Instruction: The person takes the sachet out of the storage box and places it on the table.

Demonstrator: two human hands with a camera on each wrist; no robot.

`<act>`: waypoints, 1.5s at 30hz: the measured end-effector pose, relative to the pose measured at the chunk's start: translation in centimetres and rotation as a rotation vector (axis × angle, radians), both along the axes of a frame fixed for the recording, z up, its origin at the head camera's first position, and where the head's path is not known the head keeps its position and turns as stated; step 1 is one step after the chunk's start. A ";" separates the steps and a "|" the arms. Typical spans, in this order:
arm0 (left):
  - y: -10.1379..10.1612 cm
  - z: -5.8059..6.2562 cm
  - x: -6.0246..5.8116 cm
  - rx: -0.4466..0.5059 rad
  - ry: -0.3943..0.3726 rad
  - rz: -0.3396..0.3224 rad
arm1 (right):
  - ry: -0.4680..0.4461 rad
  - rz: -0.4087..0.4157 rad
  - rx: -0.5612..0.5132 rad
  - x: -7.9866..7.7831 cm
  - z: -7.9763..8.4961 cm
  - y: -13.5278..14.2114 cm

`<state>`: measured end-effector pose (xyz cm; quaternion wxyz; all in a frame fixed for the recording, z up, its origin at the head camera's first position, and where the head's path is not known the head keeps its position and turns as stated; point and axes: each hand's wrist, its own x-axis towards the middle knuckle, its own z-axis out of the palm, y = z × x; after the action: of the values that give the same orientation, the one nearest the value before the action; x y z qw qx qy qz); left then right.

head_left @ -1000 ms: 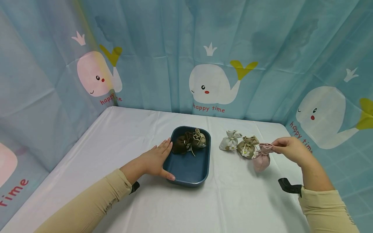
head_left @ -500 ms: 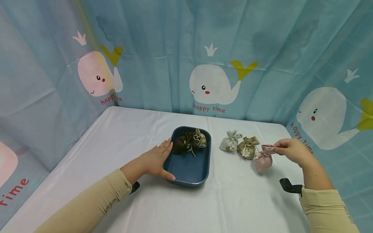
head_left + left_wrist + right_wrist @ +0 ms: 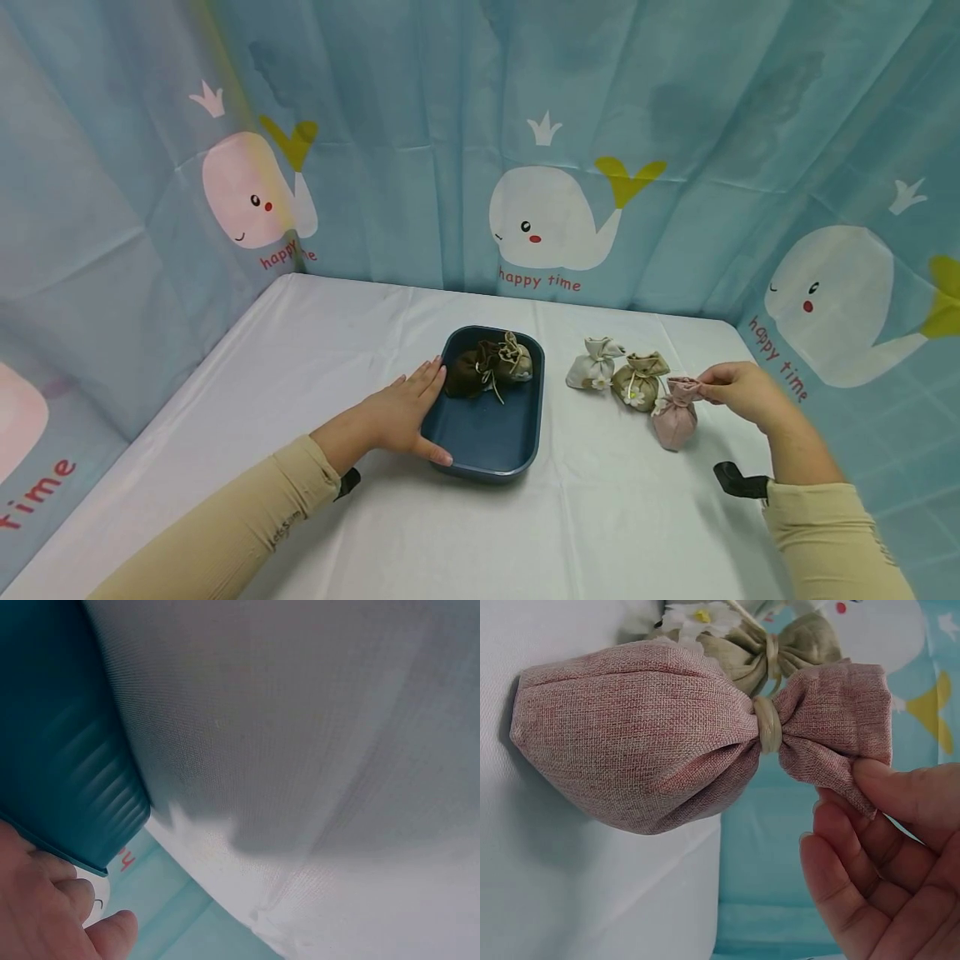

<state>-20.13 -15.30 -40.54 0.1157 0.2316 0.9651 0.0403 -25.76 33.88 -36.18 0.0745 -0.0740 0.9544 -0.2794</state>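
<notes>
My right hand (image 3: pixel 742 392) pinches the gathered top of a pink cloth drawstring pouch (image 3: pixel 675 421) between thumb and fingers. In the right wrist view the pink pouch (image 3: pixel 637 735) is tied with a pale cord, a white flower at its side. Just left of it sit an olive pouch (image 3: pixel 636 390) and a light grey pouch (image 3: pixel 591 369), each with white flowers. With fingers straight, my left hand (image 3: pixel 397 417) rests along the left rim of a dark blue tray (image 3: pixel 487 442). Inside the tray's far end lie a dark brown pouch (image 3: pixel 463 375) and a beige pouch (image 3: pixel 516 360).
A white cloth (image 3: pixel 360 333) covers the table. Blue curtains (image 3: pixel 390 167) printed with whales hang behind and at both sides of it. Each forearm wears a beige sleeve (image 3: pixel 225 517), with a black wrist mount (image 3: pixel 738 481) showing at the right wrist.
The pink pouch has shifted slightly right, then back left and a little nearer, still pinched by my right hand. My left hand and the tray have stayed in place.
</notes>
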 end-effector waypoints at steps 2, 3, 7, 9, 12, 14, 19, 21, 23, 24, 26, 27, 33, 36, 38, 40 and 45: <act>0.0 0.0 0.0 -0.001 0.000 0.000 | -0.011 0.000 -0.007 -0.1 -0.2 0.0; 0.0 0.0 0.0 -0.002 -0.001 0.000 | -0.016 0.001 -0.009 -0.2 -0.2 -0.1; 0.1 0.0 0.0 -0.003 -0.005 0.000 | -0.043 -0.001 -0.012 -0.3 -0.4 -0.3; 0.1 0.1 0.0 -0.004 -0.007 0.001 | -0.052 0.002 -0.014 -0.4 -0.5 -0.4; 0.1 0.1 0.0 -0.006 -0.007 0.002 | -0.052 0.011 -0.025 -0.3 -0.7 -0.5; 0.1 0.1 0.0 -0.007 -0.006 0.004 | -0.048 0.017 -0.032 -0.4 -0.8 -0.5; 0.1 0.1 0.0 0.000 -0.005 0.001 | -0.057 0.024 -0.047 -0.5 -0.8 -0.4; 0.1 0.2 0.1 0.001 -0.005 -0.001 | -0.070 0.029 -0.059 -0.4 -0.8 -0.3; 0.1 0.2 0.1 0.006 -0.006 -0.003 | -0.078 0.036 -0.070 -0.3 -0.8 -0.3; 0.1 0.2 0.1 0.007 -0.007 -0.003 | -0.079 0.035 -0.072 -0.3 -0.7 -0.3; 0.2 0.2 0.2 0.009 -0.010 -0.004 | -0.079 0.036 -0.073 -0.2 -0.7 -0.2; 0.2 0.2 0.2 0.010 -0.010 -0.004 | -0.080 0.036 -0.076 -0.1 -0.7 -0.1; 0.2 0.3 0.2 0.011 -0.010 -0.002 | -0.072 0.019 -0.079 0.1 0.1 0.3; 0.1 0.3 0.2 0.011 -0.010 -0.002 | -0.052 0.024 -0.080 0.3 0.7 0.3; 0.2 0.3 0.2 0.010 -0.011 0.000 | -0.044 0.028 -0.084 0.4 1.0 0.3; 0.1 0.3 0.1 0.009 -0.010 0.001 | -0.036 0.030 -0.086 0.5 1.1 0.2; 0.1 0.3 0.1 0.007 -0.008 0.003 | -0.024 0.034 -0.087 0.5 1.3 0.1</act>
<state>-20.02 -15.19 -40.28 0.1186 0.2306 0.9648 0.0449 -25.25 33.96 -34.84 0.0872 -0.0900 0.9390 -0.3202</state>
